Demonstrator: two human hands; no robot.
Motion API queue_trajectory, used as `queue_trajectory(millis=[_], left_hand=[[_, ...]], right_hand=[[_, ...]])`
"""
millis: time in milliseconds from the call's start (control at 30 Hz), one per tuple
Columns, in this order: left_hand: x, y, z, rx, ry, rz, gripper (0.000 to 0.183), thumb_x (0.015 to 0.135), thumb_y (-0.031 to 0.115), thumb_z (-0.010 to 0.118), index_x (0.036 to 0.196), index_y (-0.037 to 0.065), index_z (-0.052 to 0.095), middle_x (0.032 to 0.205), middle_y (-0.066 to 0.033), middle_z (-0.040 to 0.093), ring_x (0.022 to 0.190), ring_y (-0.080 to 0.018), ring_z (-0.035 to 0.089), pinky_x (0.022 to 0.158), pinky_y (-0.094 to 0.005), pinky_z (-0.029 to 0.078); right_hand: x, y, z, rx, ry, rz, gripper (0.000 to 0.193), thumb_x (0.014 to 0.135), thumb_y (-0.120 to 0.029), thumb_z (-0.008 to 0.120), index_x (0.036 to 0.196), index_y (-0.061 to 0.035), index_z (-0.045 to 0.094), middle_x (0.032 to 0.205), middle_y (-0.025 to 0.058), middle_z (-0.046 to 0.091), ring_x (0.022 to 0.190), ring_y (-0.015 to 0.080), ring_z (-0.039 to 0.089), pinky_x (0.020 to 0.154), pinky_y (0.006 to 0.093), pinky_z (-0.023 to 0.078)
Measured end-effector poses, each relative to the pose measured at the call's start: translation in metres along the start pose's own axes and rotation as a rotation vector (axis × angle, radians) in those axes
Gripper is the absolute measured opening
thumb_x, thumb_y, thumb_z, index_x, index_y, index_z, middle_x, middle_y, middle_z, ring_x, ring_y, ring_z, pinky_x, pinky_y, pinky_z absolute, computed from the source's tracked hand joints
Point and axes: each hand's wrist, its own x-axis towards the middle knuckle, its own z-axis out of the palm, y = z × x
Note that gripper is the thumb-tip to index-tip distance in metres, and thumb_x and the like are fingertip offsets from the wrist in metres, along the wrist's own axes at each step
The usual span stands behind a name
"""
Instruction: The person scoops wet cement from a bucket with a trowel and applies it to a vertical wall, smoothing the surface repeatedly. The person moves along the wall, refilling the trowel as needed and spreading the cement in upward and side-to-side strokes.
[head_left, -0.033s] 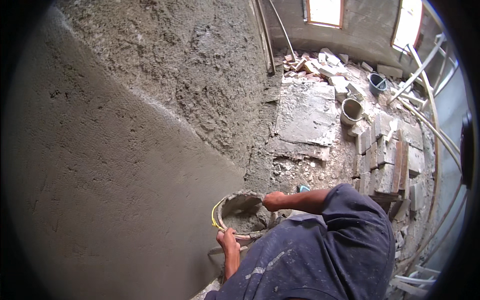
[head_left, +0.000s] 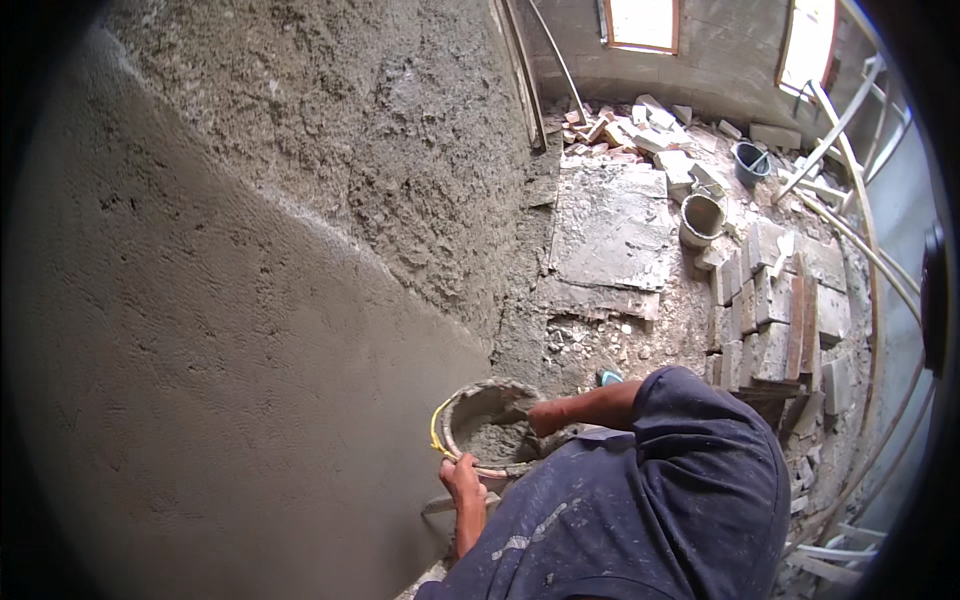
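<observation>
Wall: plaster wall (head_left: 250, 380) filled the left side, part smooth, part rough.
Done: smooth band (head_left: 230, 420) covered the near left part, up to a slanting edge. Looked levelled, though with small pits and drag marks, so probably not final finish.
Left to do: rough band (head_left: 430, 170) beyond that edge was coarse and lumpy, running to the far end. Judged unsmoothed. By area in view, well short of complete.
Mortar bucket: mortar bucket (head_left: 480, 405) sat just right of the smooth band, close in front of the body, yellow cord (head_left: 436, 430) at its left rim.
Mortar: wet-looking grey mortar (head_left: 497, 442) lay inside, bucket not full. Supply not used up, as far as I could judge.
Left hand: left hand (head_left: 464, 480) was at the near left rim, fingers bent together and apparently pinching it.
Right hand: right hand (head_left: 544, 418) was over the right rim, reaching in at the mortar. Fingers bent; tips hidden, so couldn't tell whether they were pinching a tool.
Floor: mortar-caked sheet (head_left: 612, 235) lay on the far side, grey bucket (head_left: 703, 212) to its right, rubble pile (head_left: 640, 128) farther off.
Blocks: block stack (head_left: 772, 300) stood on the right, well apart from the hands.
</observation>
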Motion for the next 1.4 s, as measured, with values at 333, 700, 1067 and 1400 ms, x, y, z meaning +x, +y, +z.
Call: queue_trajectory(millis=[333,700,1067,1400], left_hand=[[0.007,0.004,0.001,-0.136,0.019,-0.015,0.014,0.059,-0.005,0.053,0.072,-0.001,0.048,0.07,-0.0043,0.049,0.059,-0.016,0.049,0.051,-0.0321,0.043],[0.039,-0.038,-0.016,-0.157,0.216,-0.114,0.017,0.058,-0.004,0.054,0.072,0.0,0.045,0.076,-0.0066,0.048,0.067,-0.0192,0.05,0.06,-0.0352,0.045],[0.011,-0.034,-0.062,-0.128,0.262,-0.168,0.02,0.059,-0.002,0.054,0.078,-0.004,0.048,0.081,-0.0114,0.05,0.065,-0.023,0.053,0.053,-0.0383,0.047],[0.009,-0.029,-0.08,-0.078,0.228,-0.181,0.037,0.061,0.0,0.054,0.097,-0.004,0.052,0.093,-0.0147,0.055,0.068,-0.0284,0.057,0.054,-0.0407,0.05]], right_hand=[[-0.13,-0.048,-0.074,1.127,0.051,0.303,0.033,0.075,-0.029,0.058,0.095,-0.0041,0.066,0.082,0.0081,0.064,0.076,0.0199,0.059,0.072,0.0335,0.046],[-0.154,-0.066,-0.104,1.634,0.935,0.134,0.015,0.084,-0.019,0.055,0.084,-0.0042,0.056,0.068,0.007,0.058,0.056,0.0156,0.057,0.045,0.0293,0.045],[-0.16,0.023,-0.249,0.706,2.683,0.652,0.027,0.079,-0.014,0.056,0.1,0.0004,0.047,0.07,0.0082,0.053,0.055,0.0199,0.053,0.053,0.0345,0.045],[0.07,-0.084,-0.243,1.894,1.184,-0.489,0.023,0.085,-0.028,0.055,0.088,-0.0052,0.049,0.071,0.009,0.053,0.058,0.019,0.05,0.052,0.0366,0.042]])
